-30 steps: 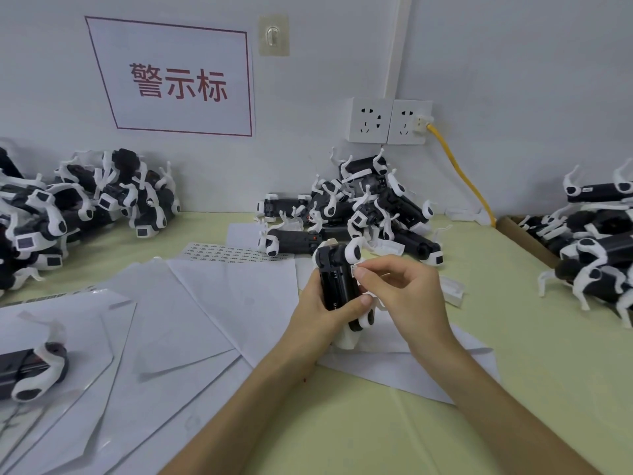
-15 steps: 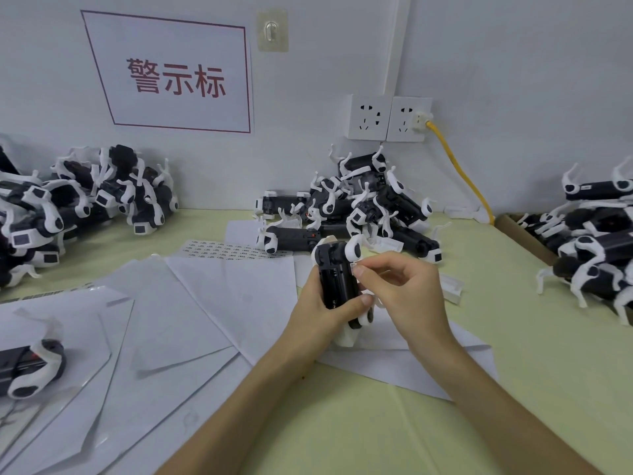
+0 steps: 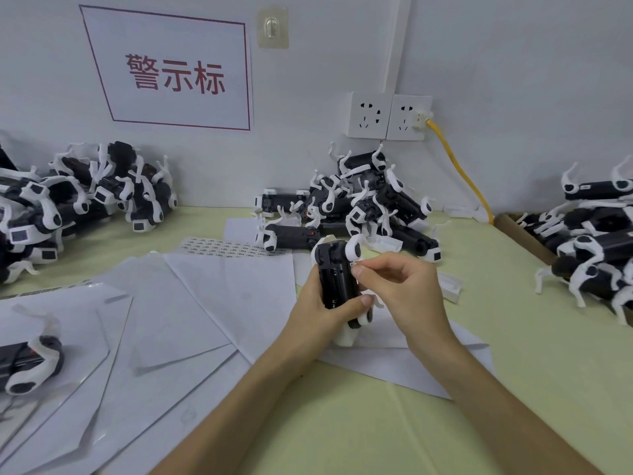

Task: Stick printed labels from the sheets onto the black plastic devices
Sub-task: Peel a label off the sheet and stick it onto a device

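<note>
A black plastic device (image 3: 334, 274) with white legs stands upright over the table's centre, wrapped by my left hand (image 3: 317, 311) from the left, thumb across its lower front. My right hand (image 3: 399, 286) pinches a small white label (image 3: 355, 266) between thumb and forefinger at the device's right edge. A sheet of printed labels (image 3: 219, 247) lies flat behind, on the table. More black devices are heaped at the back centre (image 3: 363, 207), at the left (image 3: 85, 197) and at the right (image 3: 596, 241).
Several blank white backing sheets (image 3: 191, 303) overlap across the left and middle of the yellow-green table (image 3: 513, 337). One lone device (image 3: 30, 361) lies at the near left. A yellow cable (image 3: 459, 166) runs down from the wall sockets (image 3: 388, 115). A cardboard box edge (image 3: 524, 234) borders the right pile.
Both hands and the held device stay almost in place. My right fingertips have shifted slightly along the device's right edge with the label.
</note>
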Demonstrator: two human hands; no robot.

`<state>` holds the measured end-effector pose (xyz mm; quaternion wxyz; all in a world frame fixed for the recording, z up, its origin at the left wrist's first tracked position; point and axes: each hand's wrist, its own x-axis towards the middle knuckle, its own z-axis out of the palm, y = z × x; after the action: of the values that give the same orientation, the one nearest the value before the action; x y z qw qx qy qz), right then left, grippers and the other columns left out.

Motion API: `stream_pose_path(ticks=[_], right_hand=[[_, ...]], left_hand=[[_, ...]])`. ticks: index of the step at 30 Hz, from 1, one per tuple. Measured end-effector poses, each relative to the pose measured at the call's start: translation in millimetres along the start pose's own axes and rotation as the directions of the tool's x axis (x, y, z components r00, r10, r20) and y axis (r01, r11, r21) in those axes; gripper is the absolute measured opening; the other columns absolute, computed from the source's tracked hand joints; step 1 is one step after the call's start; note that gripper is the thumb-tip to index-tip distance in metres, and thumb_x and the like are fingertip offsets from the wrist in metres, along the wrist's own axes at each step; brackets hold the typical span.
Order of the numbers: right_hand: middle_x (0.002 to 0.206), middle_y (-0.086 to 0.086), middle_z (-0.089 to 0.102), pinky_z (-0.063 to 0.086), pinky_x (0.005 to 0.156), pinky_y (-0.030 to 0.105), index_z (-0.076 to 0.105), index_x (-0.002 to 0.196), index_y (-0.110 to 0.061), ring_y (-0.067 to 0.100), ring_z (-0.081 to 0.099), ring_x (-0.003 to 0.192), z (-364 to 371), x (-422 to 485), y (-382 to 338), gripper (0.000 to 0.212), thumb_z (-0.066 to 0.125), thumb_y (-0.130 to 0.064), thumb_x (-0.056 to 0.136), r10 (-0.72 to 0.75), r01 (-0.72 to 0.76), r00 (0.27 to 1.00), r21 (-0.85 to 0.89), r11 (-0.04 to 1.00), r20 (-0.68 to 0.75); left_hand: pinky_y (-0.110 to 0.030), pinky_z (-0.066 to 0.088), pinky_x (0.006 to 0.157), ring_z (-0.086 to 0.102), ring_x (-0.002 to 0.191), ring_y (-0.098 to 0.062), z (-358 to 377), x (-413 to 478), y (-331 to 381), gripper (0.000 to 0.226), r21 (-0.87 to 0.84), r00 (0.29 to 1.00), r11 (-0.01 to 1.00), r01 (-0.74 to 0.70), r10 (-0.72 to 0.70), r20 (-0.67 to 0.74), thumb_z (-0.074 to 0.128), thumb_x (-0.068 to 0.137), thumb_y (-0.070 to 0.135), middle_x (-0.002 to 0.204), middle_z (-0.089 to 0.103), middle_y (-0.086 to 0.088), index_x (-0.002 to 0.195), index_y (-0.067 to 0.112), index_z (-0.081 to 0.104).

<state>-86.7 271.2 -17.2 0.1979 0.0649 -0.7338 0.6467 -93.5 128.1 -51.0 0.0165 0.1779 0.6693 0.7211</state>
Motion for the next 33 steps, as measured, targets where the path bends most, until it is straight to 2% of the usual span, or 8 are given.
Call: stream_pose_path(ticks=[6, 10, 13, 16, 19, 23, 28, 33], right_hand=[[0.073, 0.003, 0.076, 0.057, 0.064, 0.018, 0.081, 0.073, -0.019, 0.011, 0.072, 0.072, -4, 3, 0, 0.012, 0.083, -0.008, 0.079, 0.110, -0.111, 0.994, 0.068, 0.991, 0.030], [0.065, 0.001, 0.072, 0.052, 0.064, 0.013, 0.077, 0.063, -0.020, 0.008, 0.067, 0.065, -7, 7, 3, 0.015, 0.088, -0.016, 0.073, 0.135, -0.136, 0.990, 0.031, 0.990, 0.028], [0.062, 0.003, 0.066, 0.052, 0.068, 0.023, 0.068, 0.055, -0.021, 0.012, 0.061, 0.061, -9, 9, 7, 0.027, 0.090, -0.026, 0.070, 0.164, -0.164, 0.986, -0.004, 0.986, 0.026], [0.065, 0.000, 0.064, 0.051, 0.073, 0.032, 0.071, 0.066, -0.018, 0.012, 0.060, 0.062, -5, 9, 8, 0.020, 0.082, -0.026, 0.081, 0.180, -0.180, 0.975, -0.011, 0.984, 0.127], [0.067, -0.005, 0.062, 0.050, 0.071, 0.027, 0.068, 0.077, -0.012, 0.009, 0.059, 0.065, -2, 9, 9, 0.024, 0.064, -0.022, 0.098, 0.172, -0.177, 0.960, 0.004, 0.984, 0.222], [0.069, 0.000, 0.059, 0.048, 0.069, 0.025, 0.064, 0.073, -0.015, 0.013, 0.056, 0.067, -3, 8, 4, 0.029, 0.065, -0.036, 0.094, 0.139, -0.156, 0.948, 0.037, 0.987, 0.287], [0.096, 0.035, 0.061, 0.050, 0.083, 0.051, 0.062, 0.103, 0.008, 0.025, 0.059, 0.087, -1, 6, 5, 0.058, 0.065, -0.046, 0.082, 0.097, -0.107, 0.937, 0.011, 0.994, 0.334], [0.084, 0.015, 0.056, 0.046, 0.059, 0.020, 0.060, 0.108, 0.011, 0.017, 0.056, 0.070, -6, 7, 7, 0.052, 0.060, -0.037, 0.088, 0.097, -0.149, 0.895, 0.086, 0.985, 0.435]], left_hand=[[-0.012, 0.050, 0.067, 0.068, 0.076, 0.003, -1, -2, 0, 0.040, 0.036, 0.999, 0.999, -0.014, 0.013, 0.043, 0.072, 0.091, 0.001, 0.081, 0.068, 0.022, 0.125, 0.014, 0.053], [-0.013, 0.051, 0.068, 0.069, 0.076, 0.001, -3, -3, 1, 0.041, 0.023, 0.998, 1.000, -0.018, 0.016, 0.059, 0.073, 0.090, 0.003, 0.082, 0.070, 0.018, 0.124, 0.014, 0.053], [-0.016, 0.052, 0.070, 0.068, 0.078, -0.002, -2, -2, 2, 0.044, -0.003, 0.999, 1.000, 0.005, -0.005, 0.040, 0.077, 0.082, 0.014, 0.081, 0.071, 0.014, 0.120, 0.017, 0.055], [-0.028, 0.054, 0.080, 0.071, 0.093, -0.014, -3, 2, 0, 0.048, -0.075, 0.998, 0.995, 0.064, -0.065, -0.012, 0.079, 0.075, 0.022, 0.095, 0.073, 0.004, 0.119, 0.018, 0.060], [-0.036, 0.056, 0.088, 0.071, 0.108, -0.027, -4, 3, -2, 0.052, -0.157, 0.995, 0.983, 0.097, -0.102, -0.021, 0.079, 0.076, 0.020, 0.113, 0.074, -0.011, 0.124, 0.013, 0.062], [-0.035, 0.055, 0.081, 0.072, 0.101, -0.025, -4, 2, 1, 0.048, -0.180, 0.993, 0.977, 0.117, -0.117, 0.009, 0.079, 0.078, 0.024, 0.109, 0.075, -0.012, 0.122, 0.012, 0.063], [-0.030, 0.056, 0.083, 0.072, 0.099, -0.021, -2, -2, 4, 0.044, -0.116, 0.987, 0.983, 0.140, -0.130, 0.093, 0.079, 0.077, 0.026, 0.106, 0.075, -0.008, 0.118, 0.018, 0.066], [-0.027, 0.055, 0.077, 0.071, 0.093, -0.020, -5, -3, 5, 0.039, -0.146, 0.977, 0.975, 0.168, -0.146, 0.154, 0.074, 0.078, 0.016, 0.099, 0.075, -0.008, 0.116, 0.013, 0.066]])
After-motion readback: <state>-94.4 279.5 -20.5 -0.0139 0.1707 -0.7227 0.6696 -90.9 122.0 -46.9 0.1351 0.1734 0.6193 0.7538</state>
